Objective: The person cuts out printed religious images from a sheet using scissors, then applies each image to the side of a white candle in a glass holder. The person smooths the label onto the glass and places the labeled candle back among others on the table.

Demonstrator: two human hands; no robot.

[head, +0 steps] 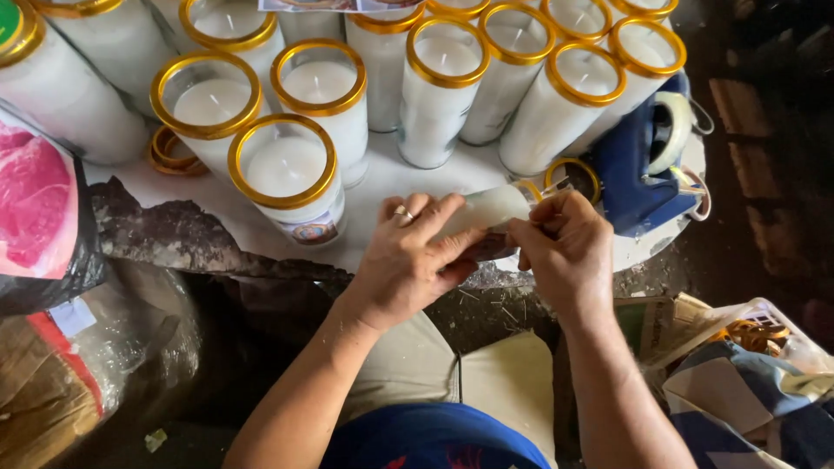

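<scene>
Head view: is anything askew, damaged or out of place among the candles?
One candle jar lies on its side, gripped by the left hand and right hand, while the other candles stand upright. The table edge looks chipped and ragged. Loose gold rings lie stacked beside the jars.

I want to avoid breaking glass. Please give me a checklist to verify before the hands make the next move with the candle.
1. Left hand grips the candle glass: ok.
2. Right hand is at its gold rim: ok.
3. Glass is supported over the table edge: cannot tell.
4. Upright candles stand apart from the hands: ok.
5. Tape roll is within reach: ok.
6. Wick inside held glass: cannot tell.
</scene>
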